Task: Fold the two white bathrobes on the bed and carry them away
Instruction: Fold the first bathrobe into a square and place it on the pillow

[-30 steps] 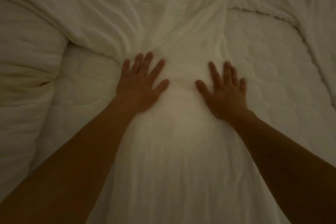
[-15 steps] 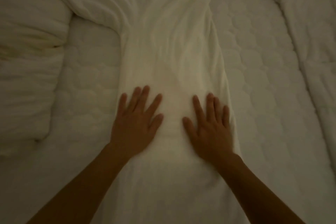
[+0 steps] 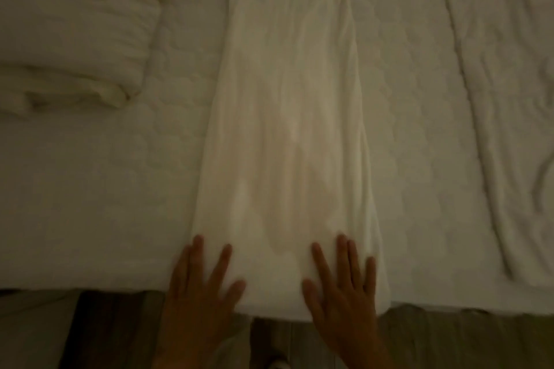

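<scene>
A white bathrobe (image 3: 287,129) lies as a long narrow strip down the middle of the bed, its near end at the bed's front edge. My left hand (image 3: 201,287) rests flat on its near left corner, fingers spread. Flat on the near right corner lies my right hand (image 3: 344,290), fingers apart too. Neither hand grips the cloth. A second white bundle (image 3: 69,30), possibly the other robe or a pillow, sits at the left; I cannot tell which.
The quilted mattress (image 3: 413,135) shows on both sides of the robe. A crumpled white duvet (image 3: 509,99) runs along the right side. Below the bed's front edge is dark flooring (image 3: 114,332).
Both hands have slid along the robe toward me, from its middle to its near end at the bed's edge. The view has pulled back, and the floor now shows.
</scene>
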A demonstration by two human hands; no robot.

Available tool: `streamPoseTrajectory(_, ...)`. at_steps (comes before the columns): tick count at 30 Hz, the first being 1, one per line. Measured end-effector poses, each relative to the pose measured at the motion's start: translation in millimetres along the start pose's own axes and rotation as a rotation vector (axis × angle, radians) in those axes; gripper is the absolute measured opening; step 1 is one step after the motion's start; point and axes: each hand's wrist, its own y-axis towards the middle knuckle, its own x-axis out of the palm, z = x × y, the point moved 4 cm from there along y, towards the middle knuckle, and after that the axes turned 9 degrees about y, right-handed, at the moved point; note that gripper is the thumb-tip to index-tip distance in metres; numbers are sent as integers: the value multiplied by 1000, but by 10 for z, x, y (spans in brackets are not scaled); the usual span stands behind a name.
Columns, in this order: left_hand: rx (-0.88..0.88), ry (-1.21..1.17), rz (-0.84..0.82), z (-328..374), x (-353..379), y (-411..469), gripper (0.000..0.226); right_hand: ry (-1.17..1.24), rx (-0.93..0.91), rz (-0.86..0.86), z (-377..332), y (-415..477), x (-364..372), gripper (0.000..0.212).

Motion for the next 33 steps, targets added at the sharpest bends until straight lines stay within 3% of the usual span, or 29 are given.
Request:
streamPoseTrajectory(2, -216, -215, 12, -85, -46, -123, 78, 107, 11, 68, 127, -214, -43, 70)
streamPoseTrajectory(4, -524, -535, -65, -216, -112, -45, 95, 358, 224, 183, 336, -232, -218, 85)
streamPoseTrajectory(7, -746, -937, -195, -330, -275, 178, 82, 591, 527, 106, 601, -25, -511, 93)
streamPoseTrajectory(9, -733, -1016, -316, -312, -340, 202, 71, 638, 645, -89, 683, 119, -619, 89)
streamPoseTrajectory(11, -711, -1069, -360, -282, -372, 84, 81, 687, 654, -266, 660, 119, -664, 77)
streamPoseTrajectory(13, -690, -1114, -368, -283, -327, -121, 102, 769, 592, -330, 599, -16, -745, 60)
streamPoseTrajectory(15, -697, -1104, -389, -289, -244, -381, 108, 870, 586, -353, 604, -220, -751, 55)
streamPoseTrajectory(18, -764, -1092, -405, -214, -274, -742, 79, 1015, 668, -353, 615, -556, -670, 68)
streamPoseTrajectory(21, -900, -1181, -333, -227, -356, -918, 83, 1120, 791, -375, 562, -817, -617, 70)
streamPoseTrajectory(25, -900, -1305, -312, -143, -929, -733, 73, 1129, 823, -419, 479, -828, -983, 85)
streamPoseTrajectory(28, -828, -1412, -267, -158, -1542, -295, 79, 1237, 744, -293, 286, -372, -1635, 73)
streamPoseTrajectory(31, -791, -1492, -205, -218, -2186, 473, 54, 1491, 588, -123, 19, 437, -2349, 36)
streamPoseTrajectory(33, -746, -1601, -166, -207, -2605, 1101, 36, 1698, 602, 20, -104, 1100, -2733, 13)
